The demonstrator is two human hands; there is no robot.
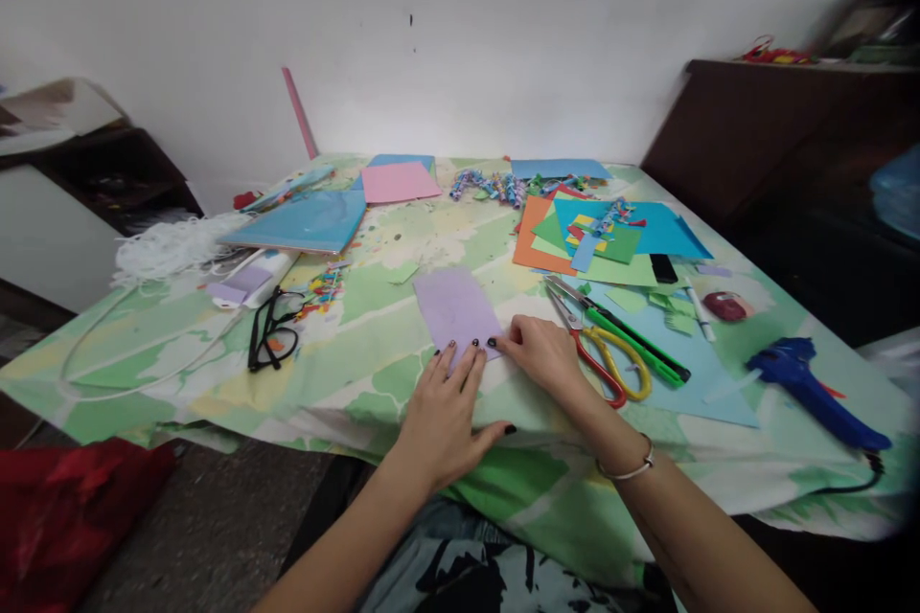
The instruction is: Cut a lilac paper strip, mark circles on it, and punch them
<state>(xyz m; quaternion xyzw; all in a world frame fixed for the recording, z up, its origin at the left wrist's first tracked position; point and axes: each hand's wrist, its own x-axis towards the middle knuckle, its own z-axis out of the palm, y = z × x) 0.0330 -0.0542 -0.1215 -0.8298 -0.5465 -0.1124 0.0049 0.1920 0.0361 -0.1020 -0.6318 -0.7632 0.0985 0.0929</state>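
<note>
A sheet of purple paper (458, 305) lies on the table in front of me. My left hand (447, 412) rests flat at its near edge, fingers extended on the paper and thumb held out to the side. At the near right corner, my right hand (544, 356) has its fingers curled in and its thumb on the paper's edge; the undersides of these fingers are hidden. Just right of that hand lie scissors (610, 359) with red and yellow handles, and a green utility knife (636, 340).
A blue glue gun (816, 391) lies at the right. Coloured paper sheets (542, 244) and curled paper strips (495, 187) lie farther back. Black glasses (269, 335), a blue folder (302, 220) and white cord (172, 244) are on the left. A wall stands behind the table.
</note>
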